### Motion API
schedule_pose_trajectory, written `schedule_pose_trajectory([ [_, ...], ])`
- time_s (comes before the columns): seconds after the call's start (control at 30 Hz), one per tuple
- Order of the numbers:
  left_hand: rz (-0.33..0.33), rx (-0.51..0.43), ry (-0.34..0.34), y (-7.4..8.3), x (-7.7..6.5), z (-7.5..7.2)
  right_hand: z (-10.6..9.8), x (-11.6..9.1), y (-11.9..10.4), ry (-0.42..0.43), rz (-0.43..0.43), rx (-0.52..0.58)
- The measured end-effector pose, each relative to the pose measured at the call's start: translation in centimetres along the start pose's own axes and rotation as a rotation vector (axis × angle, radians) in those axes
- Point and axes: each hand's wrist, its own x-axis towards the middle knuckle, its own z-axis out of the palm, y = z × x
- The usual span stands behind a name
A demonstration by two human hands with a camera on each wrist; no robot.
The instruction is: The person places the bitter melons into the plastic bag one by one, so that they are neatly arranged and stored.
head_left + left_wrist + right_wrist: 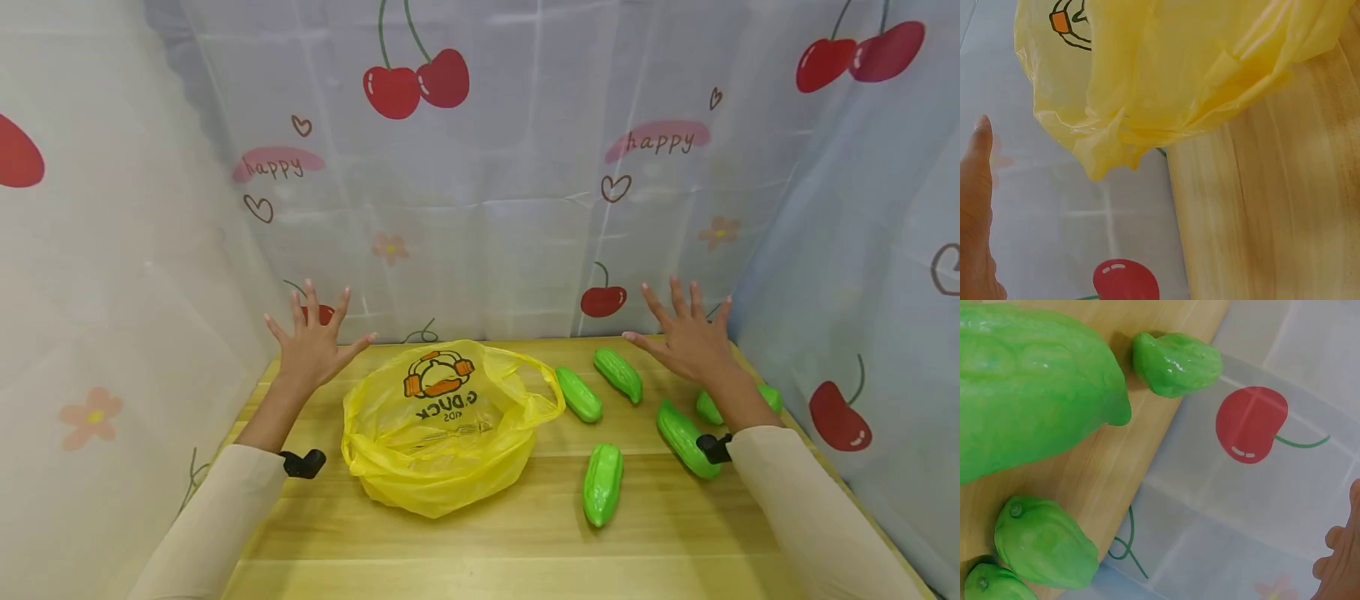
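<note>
My left hand [309, 346] is raised with its fingers spread, beyond the left side of a yellow plastic bag [442, 479]. The bag sits crumpled, its mouth wide and one handle loop leaning right; a duck print shows on it. Fingers spread as well, my right hand [692, 343] is held up over the right rear of the table, touching nothing. Below and around it lie several bright green, ridged bitter melons: one long melon [684, 437] by the wrist, one melon [771, 398] partly hidden behind the forearm, and one melon [602, 485] nearer the front.
Two more bitter melons, one [579, 394] beside the bag's handle and another [618, 375] near the back edge, lie on the wooden table [420, 550]. A pale curtain [510, 242] with cherry prints hangs behind the table and along both sides.
</note>
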Motion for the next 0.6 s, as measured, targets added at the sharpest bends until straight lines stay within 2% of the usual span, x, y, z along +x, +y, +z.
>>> schedule_pose_trajectory([
  [0.17,-0.017,-0.01,-0.032,0.2,-0.7,-0.3,-0.3,-0.1,0.1,-0.011,-0.018,0.073],
  [0.33,-0.005,-0.029,-0.065,0.7,-2.5,-0.9,-1.5,-0.6,0.2,-0.067,-0.031,0.186],
  [0.5,0.019,-0.088,-0.019,1.2,-4.9,-1.0,-2.7,-1.7,-0.2,-0.079,-0.038,0.204],
  [0.6,0.004,-0.132,0.008,1.5,-6.6,-1.0,-3.0,-2.6,-0.4,-0.075,-0.038,0.219],
])
